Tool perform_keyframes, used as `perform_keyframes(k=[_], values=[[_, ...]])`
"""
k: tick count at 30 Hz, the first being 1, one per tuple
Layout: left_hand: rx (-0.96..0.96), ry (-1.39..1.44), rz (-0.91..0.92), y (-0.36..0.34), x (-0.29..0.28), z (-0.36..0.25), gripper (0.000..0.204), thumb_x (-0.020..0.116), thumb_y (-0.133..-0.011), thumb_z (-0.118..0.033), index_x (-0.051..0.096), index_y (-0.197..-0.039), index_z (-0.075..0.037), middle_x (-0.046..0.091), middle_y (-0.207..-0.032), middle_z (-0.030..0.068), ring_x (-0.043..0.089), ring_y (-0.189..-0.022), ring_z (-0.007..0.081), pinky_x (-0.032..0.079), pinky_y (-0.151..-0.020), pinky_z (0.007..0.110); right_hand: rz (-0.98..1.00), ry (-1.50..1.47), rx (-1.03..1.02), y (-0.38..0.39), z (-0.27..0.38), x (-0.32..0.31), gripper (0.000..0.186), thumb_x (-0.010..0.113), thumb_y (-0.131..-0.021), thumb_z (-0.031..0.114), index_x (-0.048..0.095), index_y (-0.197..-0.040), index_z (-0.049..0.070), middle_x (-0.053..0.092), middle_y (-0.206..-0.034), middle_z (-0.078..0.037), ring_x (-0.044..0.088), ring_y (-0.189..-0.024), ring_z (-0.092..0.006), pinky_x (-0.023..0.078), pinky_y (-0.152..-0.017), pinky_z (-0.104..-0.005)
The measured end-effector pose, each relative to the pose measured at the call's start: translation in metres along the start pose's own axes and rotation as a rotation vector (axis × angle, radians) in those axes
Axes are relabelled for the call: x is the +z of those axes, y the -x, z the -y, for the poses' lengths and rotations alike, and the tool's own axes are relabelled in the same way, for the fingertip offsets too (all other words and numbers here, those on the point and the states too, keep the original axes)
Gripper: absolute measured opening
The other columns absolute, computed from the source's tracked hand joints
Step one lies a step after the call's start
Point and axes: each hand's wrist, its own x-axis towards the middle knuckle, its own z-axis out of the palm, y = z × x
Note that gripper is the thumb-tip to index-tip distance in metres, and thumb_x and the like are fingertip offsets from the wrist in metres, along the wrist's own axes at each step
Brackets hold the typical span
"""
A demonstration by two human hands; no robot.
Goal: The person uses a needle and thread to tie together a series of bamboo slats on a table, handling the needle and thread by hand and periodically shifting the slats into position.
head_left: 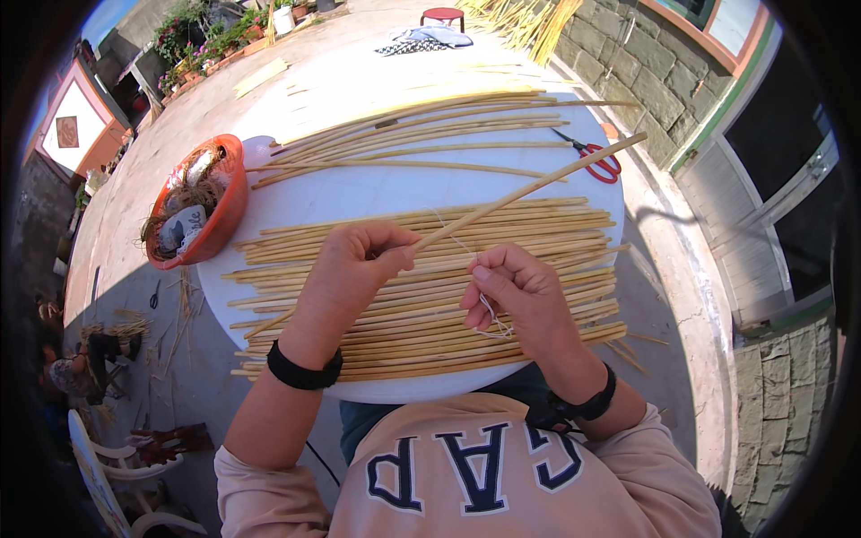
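Reed stalk [529, 190] is gripped in the clenched left hand [354, 269] above the flat-laid reed mat [430, 296], while thin string [491, 314] is pinched in the right hand [520, 296], apparently for binding.

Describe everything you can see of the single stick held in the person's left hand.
The stick is long, thin, straight and pale yellow, like dried reed or straw. The left hand grips its near end; the rest slants up and to the right above the flat row of sticks on the white table, its far tip near the red scissors. A thin white thread runs from it towards the right hand.
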Motion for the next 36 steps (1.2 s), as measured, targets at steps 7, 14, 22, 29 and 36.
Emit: perform_keyframes(k=[7,14,22,29,36], values=[[-0.046,0.033,0.093,-0.001,-0.006,0.002,0.031,0.056,-0.082,0.002,0.065,-0.112,0.004,0.067,-0.088,0.0053,0.059,-0.082,0.0095,0.046,-0.076,0.023,-0.039,0.006,-0.024,-0.002,-0.004,0.000,0.011,0.055,-0.095,0.014,0.057,-0.099,0.003,0.065,-0.076,-0.007,0.064,-0.061,-0.0122,0.050,-0.052,-0.0210],[-0.033,-0.008,0.149,-0.002,-0.006,0.000,0.032,0.053,-0.085,0.005,0.064,-0.115,0.002,0.066,-0.091,0.0051,0.057,-0.081,0.0083,0.045,-0.071,0.022,-0.026,-0.010,-0.025,-0.003,-0.004,-0.001,0.011,0.055,-0.095,0.014,0.057,-0.099,0.003,0.065,-0.077,-0.007,0.063,-0.061,-0.0121,0.049,-0.052,-0.0209],[0.011,-0.006,0.114,0.000,-0.004,0.000,0.032,0.054,-0.085,0.006,0.063,-0.115,0.003,0.066,-0.095,0.0058,0.060,-0.082,0.0080,0.046,-0.067,0.022,-0.041,-0.037,-0.021,-0.003,-0.007,0.000,0.009,0.056,-0.095,0.012,0.058,-0.096,0.004,0.065,-0.076,-0.008,0.063,-0.059,-0.0130,0.050,-0.051,-0.0219],[0.039,-0.134,0.072,-0.010,-0.005,-0.005,0.029,0.056,-0.083,0.005,0.065,-0.111,0.004,0.068,-0.087,0.0064,0.061,-0.081,0.0104,0.047,-0.072,0.024,0.008,-0.025,0.000,-0.003,-0.006,-0.001,0.009,0.056,-0.095,0.012,0.059,-0.097,0.004,0.065,-0.076,-0.008,0.063,-0.060,-0.0129,0.050,-0.052,-0.0220],[0.015,-0.131,0.154,-0.011,-0.007,-0.010,0.032,0.054,-0.084,0.007,0.064,-0.114,0.003,0.067,-0.089,0.0077,0.061,-0.086,0.0108,0.048,-0.076,0.023,-0.101,-0.062,-0.073,-0.005,-0.007,-0.004,0.009,0.056,-0.094,0.011,0.058,-0.096,0.003,0.065,-0.078,-0.009,0.063,-0.062,-0.0128,0.050,-0.052,-0.0218]])
